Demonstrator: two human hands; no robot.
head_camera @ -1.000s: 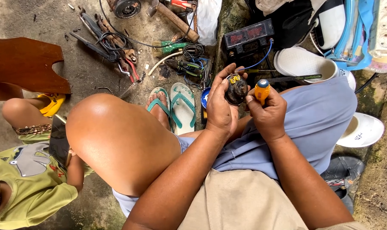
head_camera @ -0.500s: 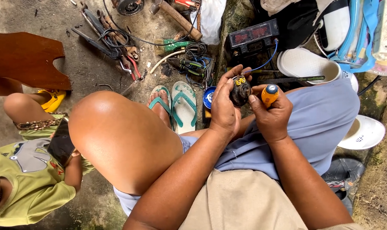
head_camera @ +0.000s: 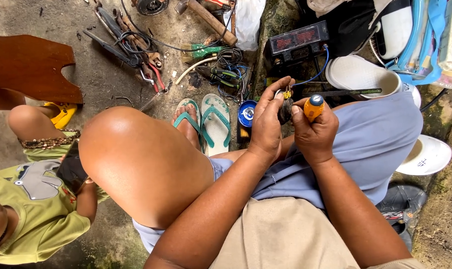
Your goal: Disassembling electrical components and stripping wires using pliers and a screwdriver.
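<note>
**Small dark part held up, screwdriver on it**

Here we hold a small dark round part [head_camera: 285, 107] above our lap, just over the raised right thigh, with yellow bits showing at its top. Our left hand [head_camera: 266, 124] wraps it from the left, fingers curled loosely about it, thumb side up. Our right hand [head_camera: 315, 134] is closed in a fist around a screwdriver with an orange handle and blue cap [head_camera: 314, 106]; its long axis runs roughly from the cap at upper right toward the part at left, the tip hidden behind our fingers. We judge the work mid-way: the tool is set to the part, yet whether any screw is loosened or tightened we cannot tell. Beyond, on the concrete floor [head_camera: 86, 74], lie green flip-flops [head_camera: 216, 122], pliers [head_camera: 151, 74], and a black meter box [head_camera: 298, 42].
</note>
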